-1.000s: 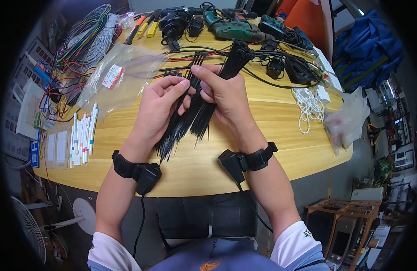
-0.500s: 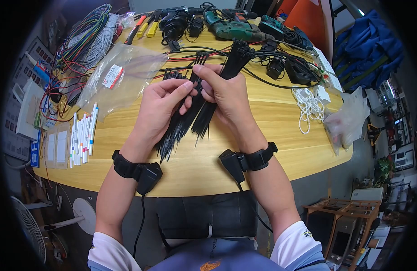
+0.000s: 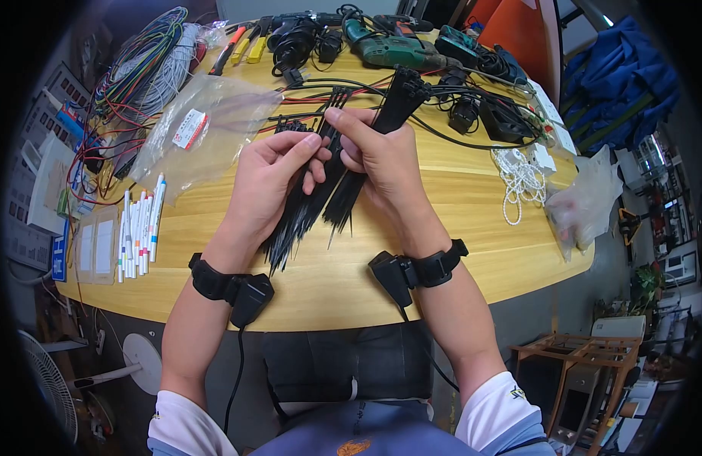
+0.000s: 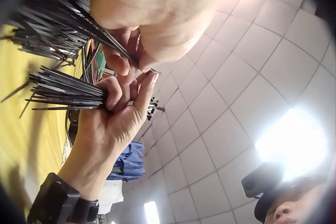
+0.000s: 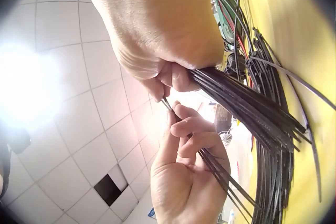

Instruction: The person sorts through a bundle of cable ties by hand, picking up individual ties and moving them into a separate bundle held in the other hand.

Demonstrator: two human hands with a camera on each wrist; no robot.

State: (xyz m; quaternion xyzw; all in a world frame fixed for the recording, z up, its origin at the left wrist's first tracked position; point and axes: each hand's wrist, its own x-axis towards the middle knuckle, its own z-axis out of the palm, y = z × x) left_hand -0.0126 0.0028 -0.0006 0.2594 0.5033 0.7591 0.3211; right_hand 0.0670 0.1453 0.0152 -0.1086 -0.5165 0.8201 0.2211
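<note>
Mid-frame, the left hand (image 3: 271, 171) pinches a few cable ties (image 5: 212, 165) and the right hand (image 3: 389, 159) grips a thicker bundle (image 3: 400, 95), ideally snugly, with heads kept level.

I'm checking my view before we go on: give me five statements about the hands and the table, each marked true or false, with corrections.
1. The right hand holds a bundle of black cable ties. True.

2. The left hand holds a white marker. False: it pinches a few thin black ties.

3. A green drill lies toward the far side of the table. True.

4. The white cord lies left of both hands. False: the white cord lies to their right.

5. Both wrists wear black straps. True.
</note>
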